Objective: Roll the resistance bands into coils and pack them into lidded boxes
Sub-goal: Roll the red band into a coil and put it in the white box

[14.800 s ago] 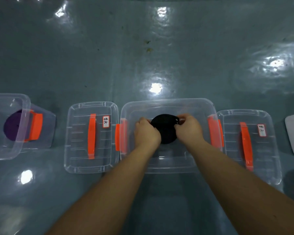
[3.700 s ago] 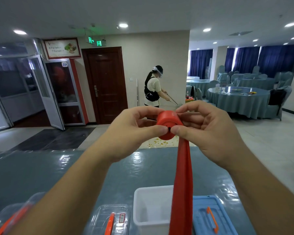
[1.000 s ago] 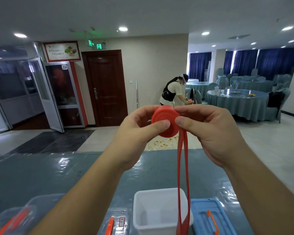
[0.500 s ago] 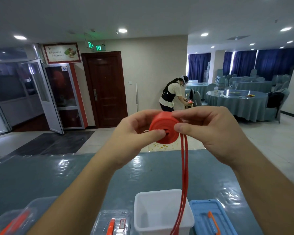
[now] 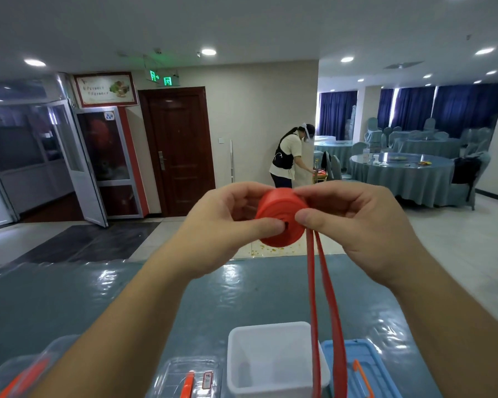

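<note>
I hold a red resistance band (image 5: 279, 216) at chest height, most of it wound into a thick coil. My left hand (image 5: 227, 225) pinches the coil from the left, thumb on its near face. My right hand (image 5: 354, 225) pinches it from the right, thumb by the coil's centre. The unrolled tail hangs down as two strips past an open white box (image 5: 273, 360) on the table. A blue lid with an orange handle (image 5: 360, 369) lies right of that box.
A teal table under clear plastic (image 5: 242, 297) spreads below my hands. Clear boxes with orange handles (image 5: 184, 380) sit at the bottom left. Farther off, a person (image 5: 288, 156) bends near round covered tables (image 5: 403, 173). A dark wooden door (image 5: 179, 150) stands behind.
The coil has grown thicker and the hanging tail has shortened since 3.7 s ago. Much earlier both hands placed a black coil in a clear box.
</note>
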Tool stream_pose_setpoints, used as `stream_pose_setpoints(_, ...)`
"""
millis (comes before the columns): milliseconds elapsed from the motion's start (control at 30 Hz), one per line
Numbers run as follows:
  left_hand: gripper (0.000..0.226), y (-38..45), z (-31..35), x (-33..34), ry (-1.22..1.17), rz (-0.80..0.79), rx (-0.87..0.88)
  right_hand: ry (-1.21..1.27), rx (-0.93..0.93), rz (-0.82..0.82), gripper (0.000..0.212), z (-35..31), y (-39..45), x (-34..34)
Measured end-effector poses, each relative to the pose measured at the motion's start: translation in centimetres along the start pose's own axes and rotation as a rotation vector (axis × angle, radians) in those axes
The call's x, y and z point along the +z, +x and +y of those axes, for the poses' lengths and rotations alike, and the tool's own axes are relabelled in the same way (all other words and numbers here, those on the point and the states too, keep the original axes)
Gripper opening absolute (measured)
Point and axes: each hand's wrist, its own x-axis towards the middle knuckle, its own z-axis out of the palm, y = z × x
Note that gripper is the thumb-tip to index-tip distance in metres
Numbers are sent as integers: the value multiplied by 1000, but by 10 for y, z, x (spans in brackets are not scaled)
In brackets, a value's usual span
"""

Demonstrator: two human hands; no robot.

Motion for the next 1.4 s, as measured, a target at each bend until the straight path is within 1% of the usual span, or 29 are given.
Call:
stream_pose_setpoints(67,49,-2,0,10,-191,95,7,113,-9,79,41,4,0,4)
stream_pose_setpoints(133,46,-4,-3,19,-317,161,-20,140,-9,99,45,6,-1,5)
stream_pose_setpoints(200,41,-3,-5,19,-242,137,-36,80,4,74,46,7,-3,1)
stream_pose_setpoints(267,39,-1,-4,10,-129,39,-57,11,34,24,45,4,-4,-2)
stream_pose_setpoints(300,39,0,-3,6,-115,7,-62,-5,39,8,45,3,-4,-3)
stream_pose_setpoints(333,39,1,-2,5,-144,10,-58,0,32,8,45,3,-4,-2)
stream_pose_setpoints(467,44,2,-1,21,-446,159,-53,171,-11,116,43,3,0,7)
stream_pose_setpoints(533,45,3,-3,29,-527,188,-72,199,-14,127,43,2,0,9)
stream_pose_setpoints(600,40,4,-3,26,-415,162,-57,146,0,103,44,1,-1,4)
stream_pose_setpoints(667,40,5,1,18,-243,82,-49,45,20,46,45,-2,-1,-1)
stream_pose_setpoints(733,39,6,4,14,-178,61,-36,42,15,34,42,-2,-1,-1)
stream_pose_setpoints(767,40,6,5,15,-217,83,-27,80,4,59,41,-2,-1,1)
stream_pose_setpoints(867,47,5,3,25,-526,165,-67,209,6,125,47,-1,-1,7)
stream_pose_setpoints(900,48,5,2,27,-572,179,-88,231,14,130,49,0,-2,7)
stream_pose_setpoints(967,46,4,2,23,-479,150,-96,191,25,111,49,-2,-3,2)
stream_pose_setpoints(1033,41,4,4,11,-301,44,-72,84,25,53,47,-4,-5,-1)
stream_pose_setpoints(1067,40,4,5,7,-248,11,-62,59,20,39,45,-6,-5,-1)
stream_pose_setpoints(1100,40,4,7,5,-245,14,-50,72,10,47,44,-6,-6,1)
stream_pose_setpoints(1167,42,3,9,10,-343,76,-22,155,-6,103,44,-6,-5,6)
stream_pose_setpoints(1233,45,2,9,20,-508,126,-33,220,-17,148,44,-7,-3,10)
stream_pose_setpoints(1267,46,2,6,23,-539,136,-42,224,-22,156,43,-7,-2,10)
stream_pose_setpoints(1300,45,2,5,22,-509,134,-44,210,-21,154,43,-8,-2,9)
stream_pose_setpoints(1333,44,4,5,18,-422,119,-35,187,-10,140,43,-8,-2,7)
stream_pose_setpoints(1400,43,6,6,8,-212,35,-23,125,18,96,43,-9,-4,4)
